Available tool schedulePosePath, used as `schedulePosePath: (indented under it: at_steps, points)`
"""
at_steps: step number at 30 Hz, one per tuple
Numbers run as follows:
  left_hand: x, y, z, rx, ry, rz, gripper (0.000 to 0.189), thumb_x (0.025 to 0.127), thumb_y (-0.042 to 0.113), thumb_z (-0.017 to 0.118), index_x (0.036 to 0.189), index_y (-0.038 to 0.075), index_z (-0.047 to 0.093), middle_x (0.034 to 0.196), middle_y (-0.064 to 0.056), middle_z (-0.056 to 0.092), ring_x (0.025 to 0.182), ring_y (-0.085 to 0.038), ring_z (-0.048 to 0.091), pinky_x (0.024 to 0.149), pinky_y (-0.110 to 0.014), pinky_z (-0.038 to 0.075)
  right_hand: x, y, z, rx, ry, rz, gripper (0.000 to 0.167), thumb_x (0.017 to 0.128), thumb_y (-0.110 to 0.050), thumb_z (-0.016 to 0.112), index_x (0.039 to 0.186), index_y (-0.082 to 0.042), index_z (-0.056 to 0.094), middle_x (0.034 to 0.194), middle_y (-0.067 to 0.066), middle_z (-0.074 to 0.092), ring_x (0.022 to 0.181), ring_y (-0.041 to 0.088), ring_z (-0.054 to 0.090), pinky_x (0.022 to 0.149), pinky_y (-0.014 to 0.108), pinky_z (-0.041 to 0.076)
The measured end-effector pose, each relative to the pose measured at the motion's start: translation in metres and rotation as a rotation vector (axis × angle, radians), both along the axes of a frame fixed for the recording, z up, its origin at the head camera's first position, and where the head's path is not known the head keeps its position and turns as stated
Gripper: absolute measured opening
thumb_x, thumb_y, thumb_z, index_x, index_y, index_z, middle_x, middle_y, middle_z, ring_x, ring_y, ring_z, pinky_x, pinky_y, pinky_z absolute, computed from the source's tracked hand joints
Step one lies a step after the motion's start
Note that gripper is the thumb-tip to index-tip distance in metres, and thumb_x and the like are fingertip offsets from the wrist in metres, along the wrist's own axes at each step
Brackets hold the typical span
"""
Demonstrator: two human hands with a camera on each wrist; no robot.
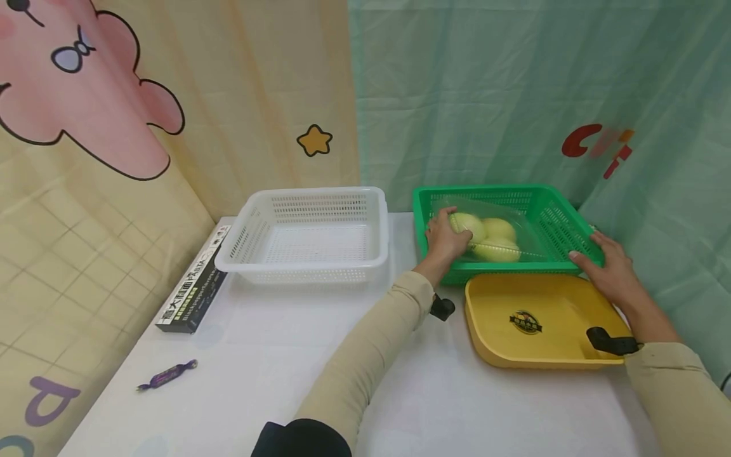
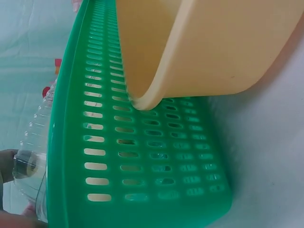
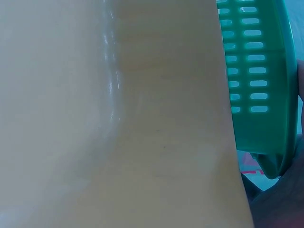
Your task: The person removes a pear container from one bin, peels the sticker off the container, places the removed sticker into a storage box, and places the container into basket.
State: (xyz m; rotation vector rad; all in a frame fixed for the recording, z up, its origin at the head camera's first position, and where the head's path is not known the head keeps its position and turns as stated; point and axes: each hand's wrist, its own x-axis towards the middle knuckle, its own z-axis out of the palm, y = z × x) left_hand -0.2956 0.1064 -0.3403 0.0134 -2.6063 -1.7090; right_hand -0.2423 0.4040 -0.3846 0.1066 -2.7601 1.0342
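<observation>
A clear plastic box (image 1: 533,236) with ridged edges holds several round yellow-green fruits (image 1: 498,240). It sits tilted in the left part of the green basket (image 1: 556,202). My left hand (image 1: 445,238) grips the box's left end, with the thumb beside the nearest fruit. In the left wrist view, fingers (image 2: 7,164) curl at the clear plastic above the basket's rim. At the basket's right front corner, my right hand (image 1: 613,270) holds the green rim, thumb on the near side and fingers over the outside. Most of that hand is hidden in the right wrist view.
A yellow tray (image 1: 548,324) stands right in front of the green basket, beneath my right wrist. Left of the basket is a white basket (image 1: 320,244). A black-and-white pasta box (image 1: 194,282) and a purple wrapped candy (image 1: 167,376) lie at the table's left side. Curtains hang behind.
</observation>
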Motion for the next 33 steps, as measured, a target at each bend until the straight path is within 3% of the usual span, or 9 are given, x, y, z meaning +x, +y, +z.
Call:
schedulePosePath:
  at_steps: [10,18,26,33]
  points:
    - [-0.0015,0.0003,0.0023,-0.089,-0.079,-0.026,0.061,0.083,0.011,0.060,0.137,0.028,0.037,0.137,-0.013,0.041,0.129,-0.027,0.037,0.082,-0.032,0.040,0.0001,-0.0004,-0.0010,-0.006,-0.010,-0.005,0.074,0.099,-0.037,0.039,0.148,0.007,0.005,0.153,0.033,-0.006,0.134,0.062,-0.011,0.100,0.078,-0.004]
    - [-0.0036,0.0028,0.0004,-0.116,-0.077,-0.012,0.063,0.083,0.010,0.059,0.139,0.025,0.034,0.134,-0.016,0.041,0.131,-0.030,0.036,0.085,-0.033,0.041,0.0002,0.0005,-0.0022,-0.001,-0.008,-0.006,0.074,0.099,-0.037,0.039,0.148,0.007,0.005,0.153,0.034,-0.006,0.134,0.061,-0.008,0.100,0.077,-0.004]
    - [-0.0043,0.0039,0.0022,-0.111,-0.098,-0.005,0.067,0.084,0.010,0.059,0.142,0.024,0.031,0.140,-0.018,0.036,0.138,-0.032,0.031,0.091,-0.035,0.042,0.0001,0.0007,-0.0014,0.004,-0.011,0.000,0.074,0.099,-0.036,0.038,0.147,0.008,0.005,0.152,0.035,-0.005,0.135,0.061,-0.007,0.101,0.077,-0.007]
    - [-0.0058,0.0032,-0.0001,-0.067,-0.100,0.003,0.077,0.082,0.007,0.060,0.147,0.026,0.023,0.151,-0.021,0.023,0.143,-0.034,0.023,0.079,-0.035,0.041,0.0000,0.0007,-0.0019,0.001,-0.017,-0.005,0.074,0.099,-0.037,0.038,0.148,0.007,0.004,0.153,0.033,-0.007,0.134,0.061,-0.011,0.100,0.077,-0.007]
